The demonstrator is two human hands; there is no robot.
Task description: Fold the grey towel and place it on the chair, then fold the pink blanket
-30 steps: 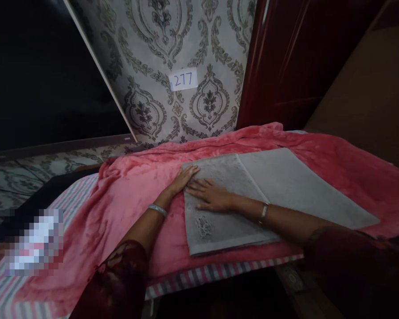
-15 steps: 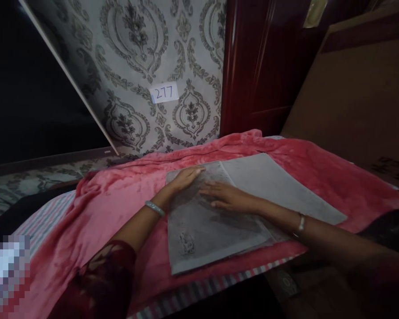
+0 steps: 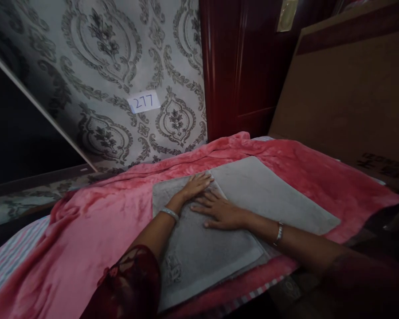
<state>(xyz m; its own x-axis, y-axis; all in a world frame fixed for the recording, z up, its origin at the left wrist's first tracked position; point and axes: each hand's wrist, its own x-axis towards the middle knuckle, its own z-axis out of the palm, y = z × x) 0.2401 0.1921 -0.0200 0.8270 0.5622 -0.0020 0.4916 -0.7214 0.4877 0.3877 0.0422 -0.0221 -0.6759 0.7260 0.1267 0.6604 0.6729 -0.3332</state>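
Left hand (image 3: pixel 195 186) lies flat, fingers spread, on the folded half of the towel (image 3: pixel 272 195); your right hand (image 3: pixel 221 212) presses flat just beside it, neither gripping. Gray towel rests on the pink blanket (image 3: pixel 103 221) over the bed. It looks soft, light and limp; take it by corners or the fold edge. Its long axis runs from near-left to far-right.
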